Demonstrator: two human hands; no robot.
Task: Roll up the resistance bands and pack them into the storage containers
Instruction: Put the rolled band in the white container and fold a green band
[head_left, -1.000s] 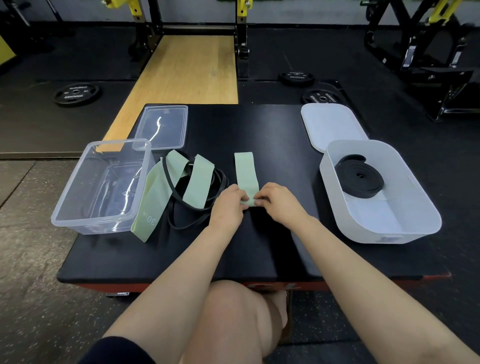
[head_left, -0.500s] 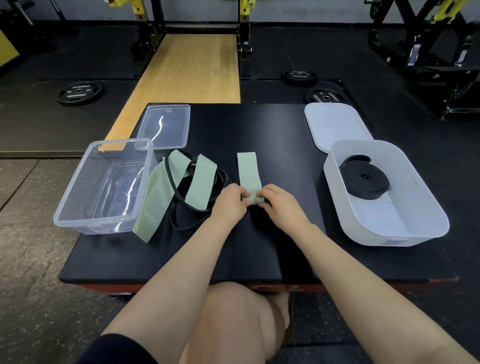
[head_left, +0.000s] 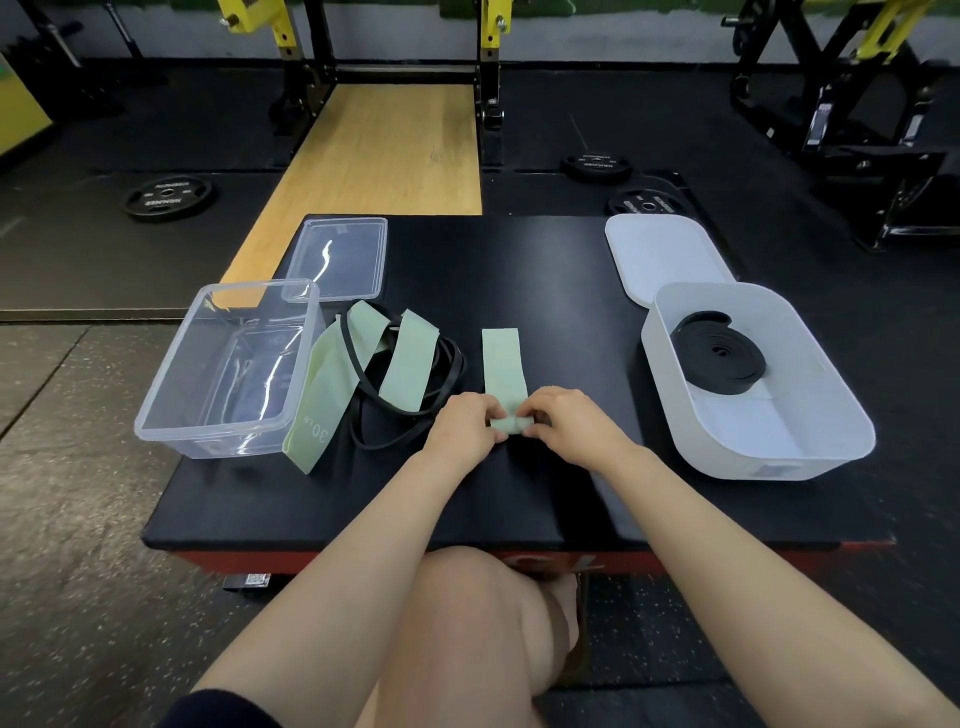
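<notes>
A short pale green band (head_left: 503, 364) lies flat on the black table (head_left: 519, 270), pointing away from me. Its near end is curled into a small roll, which my left hand (head_left: 465, 423) and my right hand (head_left: 571, 423) pinch from either side. To the left lie two more green bands, one marked 30 LB (head_left: 324, 395) and a shorter one (head_left: 408, 371), tangled with a thin black band (head_left: 410, 421). A rolled black band (head_left: 719, 356) sits inside the white container (head_left: 831, 415) on the right. The clear container (head_left: 228, 364) at left holds nothing.
A clear lid (head_left: 340, 260) lies behind the clear container, and a white lid (head_left: 665, 254) behind the white one. Weight plates (head_left: 166, 195) and rack frames stand on the gym floor beyond. My knee shows below the table's front edge.
The roll at the band's near end has grown a little and the flat length has shortened. Both hands stay at the roll, shifted slightly forward.
</notes>
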